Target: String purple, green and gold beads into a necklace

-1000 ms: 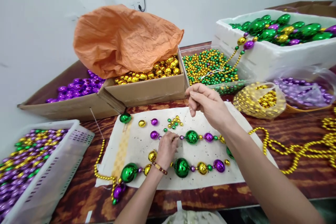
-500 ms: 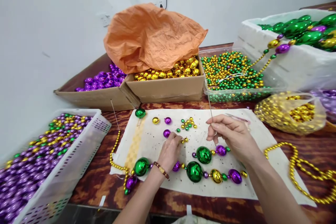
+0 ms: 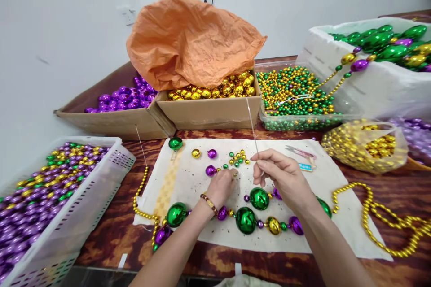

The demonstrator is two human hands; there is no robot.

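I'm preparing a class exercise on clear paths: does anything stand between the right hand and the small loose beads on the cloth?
Nothing visible: only cloth shows between the right hand and the nearest small loose beads. The left hand is on their near side, not in between.

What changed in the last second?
The right hand has come down toward the person, pinching a thin wire. The upper bead strand has slid toward the person, closer to the lower strand. The left hand, earlier at the upper strand's end, is now apart from its beads; what it holds is unclear. The loose purple beads stayed put.
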